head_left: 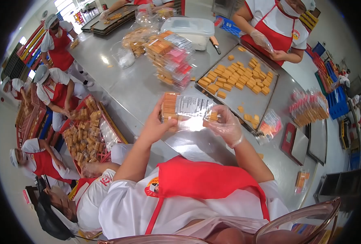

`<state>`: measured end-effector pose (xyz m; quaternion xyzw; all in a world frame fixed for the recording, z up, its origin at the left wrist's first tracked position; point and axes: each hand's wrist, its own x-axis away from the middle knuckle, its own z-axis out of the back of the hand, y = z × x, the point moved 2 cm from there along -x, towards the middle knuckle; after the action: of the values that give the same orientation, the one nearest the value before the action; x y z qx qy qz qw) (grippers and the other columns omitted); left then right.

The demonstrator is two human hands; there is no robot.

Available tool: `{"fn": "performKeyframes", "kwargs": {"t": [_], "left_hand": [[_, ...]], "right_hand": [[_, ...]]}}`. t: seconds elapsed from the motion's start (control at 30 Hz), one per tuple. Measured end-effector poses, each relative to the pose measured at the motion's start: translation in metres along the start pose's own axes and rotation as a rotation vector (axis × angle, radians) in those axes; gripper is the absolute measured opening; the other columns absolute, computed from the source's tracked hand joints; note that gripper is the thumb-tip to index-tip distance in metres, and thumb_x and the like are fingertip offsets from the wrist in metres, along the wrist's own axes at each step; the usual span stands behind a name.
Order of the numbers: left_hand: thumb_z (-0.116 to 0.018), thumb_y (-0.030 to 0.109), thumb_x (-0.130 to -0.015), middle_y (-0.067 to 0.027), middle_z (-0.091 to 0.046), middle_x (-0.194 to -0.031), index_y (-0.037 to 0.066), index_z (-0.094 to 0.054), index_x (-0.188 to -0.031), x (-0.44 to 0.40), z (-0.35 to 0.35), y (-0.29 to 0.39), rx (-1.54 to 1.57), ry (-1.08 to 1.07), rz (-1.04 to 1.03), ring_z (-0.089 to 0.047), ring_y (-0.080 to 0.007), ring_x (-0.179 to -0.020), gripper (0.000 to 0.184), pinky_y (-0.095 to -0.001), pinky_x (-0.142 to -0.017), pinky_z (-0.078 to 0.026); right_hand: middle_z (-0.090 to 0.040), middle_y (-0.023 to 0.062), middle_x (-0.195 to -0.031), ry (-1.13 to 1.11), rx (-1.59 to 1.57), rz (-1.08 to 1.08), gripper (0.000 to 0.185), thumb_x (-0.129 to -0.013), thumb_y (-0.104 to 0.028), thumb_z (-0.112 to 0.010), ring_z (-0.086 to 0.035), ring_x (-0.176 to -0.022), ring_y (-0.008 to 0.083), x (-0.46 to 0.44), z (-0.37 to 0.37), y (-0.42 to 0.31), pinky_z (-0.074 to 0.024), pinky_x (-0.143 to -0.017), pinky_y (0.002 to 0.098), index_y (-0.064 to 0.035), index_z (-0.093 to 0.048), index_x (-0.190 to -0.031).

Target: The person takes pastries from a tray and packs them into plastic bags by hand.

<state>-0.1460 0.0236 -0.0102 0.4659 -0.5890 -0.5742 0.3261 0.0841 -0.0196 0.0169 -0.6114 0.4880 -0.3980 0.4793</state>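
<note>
My bare left hand grips the left end of a clear plastic bag with a printed label, above the metal table. Orange-brown biscuit blocks sit in rows at that end of the bag. My right hand, in a clear plastic glove, pinches a few small biscuit pieces at the bag's right end. Whether those pieces are inside the bag or just at its mouth, I cannot tell. Beyond my right hand lies a metal tray with many loose blocks.
Filled bags are stacked on the metal table, near a lidded white tub and a knife. To the right are packs in a row and a red-edged device. A co-worker stands across; others work left beside a red crate.
</note>
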Motion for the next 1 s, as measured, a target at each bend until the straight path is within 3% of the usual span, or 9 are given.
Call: {"fn": "performKeyframes", "kwargs": {"t": [0.07, 0.17, 0.3, 0.4, 0.5, 0.6, 0.73, 0.83, 1.0], "left_hand": [[-0.069, 0.022, -0.068, -0.0128, -0.038, -0.129, 0.003, -0.02, -0.134, -0.002, 0.0, -0.01, -0.205, 0.14, -0.101, -0.037, -0.0224, -0.119, 0.085, -0.0314, -0.099, -0.028], [-0.068, 0.022, -0.069, -0.015, -0.036, -0.131, 0.006, -0.02, -0.134, 0.007, -0.002, -0.01, -0.369, 0.144, -0.081, -0.034, -0.0231, -0.122, 0.083, -0.0311, -0.1, -0.026], [-0.068, 0.022, -0.07, -0.0173, -0.036, -0.131, 0.011, -0.019, -0.135, 0.01, -0.005, 0.005, -0.46, -0.148, -0.159, -0.036, -0.0256, -0.121, 0.082, -0.0322, -0.099, -0.028], [-0.067, 0.02, -0.071, -0.0162, -0.037, -0.13, 0.009, -0.014, -0.136, 0.01, -0.009, 0.0, -0.174, 0.082, -0.012, -0.036, -0.025, -0.12, 0.085, -0.0312, -0.098, -0.029], [-0.063, 0.02, -0.075, -0.0166, -0.039, -0.128, 0.01, -0.013, -0.137, 0.01, -0.003, 0.0, -0.339, 0.261, -0.103, -0.04, -0.0254, -0.117, 0.08, -0.031, -0.097, -0.03], [-0.061, 0.021, -0.077, -0.0148, -0.039, -0.128, 0.01, -0.011, -0.137, 0.015, -0.002, 0.007, -0.338, 0.122, 0.057, -0.041, -0.0234, -0.115, 0.078, -0.0311, -0.097, -0.031], [-0.061, 0.022, -0.079, -0.0101, -0.037, -0.126, 0.016, -0.008, -0.138, 0.013, -0.002, -0.016, -0.126, -0.087, -0.123, -0.047, -0.0191, -0.106, 0.08, -0.0321, -0.085, -0.043], [-0.062, 0.021, -0.079, -0.0073, -0.045, -0.11, 0.012, -0.008, -0.137, 0.022, -0.01, -0.015, 0.558, -0.193, 0.153, -0.051, -0.0198, -0.091, 0.079, -0.0336, -0.082, -0.044], [-0.064, 0.021, -0.078, -0.0043, -0.048, -0.099, 0.018, -0.013, -0.134, 0.026, -0.006, -0.033, 0.868, -0.293, 0.166, -0.054, -0.0137, -0.077, 0.076, -0.0264, -0.062, -0.048]], "right_hand": [[-0.052, 0.0075, -0.092, -0.072, 0.175, -0.041, 0.042, -0.072, 0.001, -0.06, -0.055, -0.066, 0.0145, -0.001, 0.0, 0.001, -0.043, -0.05, 0.0225, -0.0061, -0.043, -0.11], [-0.055, 0.0079, -0.089, -0.115, -0.14, -0.28, 0.038, -0.076, -0.007, -0.059, -0.054, -0.067, 0.0128, 0.007, 0.003, -0.01, -0.0384, -0.048, 0.0217, -0.0052, -0.042, -0.111], [-0.053, 0.0088, -0.091, 0.103, -0.134, -0.057, 0.038, -0.075, -0.005, -0.058, -0.053, -0.067, 0.0128, 0.0, -0.004, -0.006, -0.0402, -0.048, 0.0234, -0.0056, -0.041, -0.109], [-0.051, 0.0076, -0.089, 0.173, 0.065, 0.066, 0.037, -0.074, 0.001, -0.057, -0.051, -0.064, 0.0125, 0.002, -0.002, 0.003, -0.0408, -0.048, 0.0234, -0.0056, -0.041, -0.107], [-0.05, 0.0066, -0.086, 0.099, 0.043, 0.045, 0.038, -0.072, 0.003, -0.057, -0.049, -0.063, 0.012, 0.006, -0.006, 0.001, -0.0406, -0.047, 0.0226, -0.0057, -0.041, -0.105], [-0.051, 0.0089, -0.087, 0.014, -0.153, -0.065, 0.041, -0.07, 0.002, -0.058, -0.051, -0.063, 0.0151, 0.011, -0.011, -0.006, -0.0417, -0.045, 0.0232, -0.0069, -0.04, -0.106], [-0.05, 0.0108, -0.089, -0.077, -0.38, -0.057, 0.042, -0.068, 0.001, -0.058, -0.052, -0.061, 0.018, 0.01, -0.016, -0.007, -0.0419, -0.042, 0.0242, -0.0081, -0.04, -0.105], [-0.05, 0.0108, -0.09, -0.124, -0.448, -0.036, 0.042, -0.068, -0.004, -0.059, -0.051, -0.058, 0.0183, 0.011, -0.015, -0.004, -0.0414, -0.041, 0.0248, -0.0086, -0.04, -0.105], [-0.049, 0.0104, -0.089, -0.124, -0.515, -0.022, 0.044, -0.068, -0.009, -0.062, -0.05, -0.056, 0.0178, 0.013, -0.015, 0.0, -0.0414, -0.043, 0.0237, -0.0092, -0.039, -0.106]]}}
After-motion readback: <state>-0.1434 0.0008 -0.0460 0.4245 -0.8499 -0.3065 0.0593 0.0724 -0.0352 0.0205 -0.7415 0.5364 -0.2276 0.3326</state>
